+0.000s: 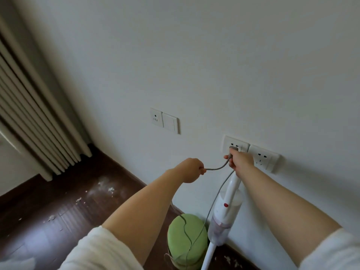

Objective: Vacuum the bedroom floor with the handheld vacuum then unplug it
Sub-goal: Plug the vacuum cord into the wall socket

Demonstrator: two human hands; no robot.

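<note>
Plug (233,148) sat at the wall socket (234,145), pinched by my right hand (240,161). My left hand (191,172) gripped the grey cord (217,168) just beside it. The white handheld vacuum (226,211) leaned upright against the wall, next to a green stool (187,236). White debris (109,189) lay on the dark wood floor (58,211).
</note>
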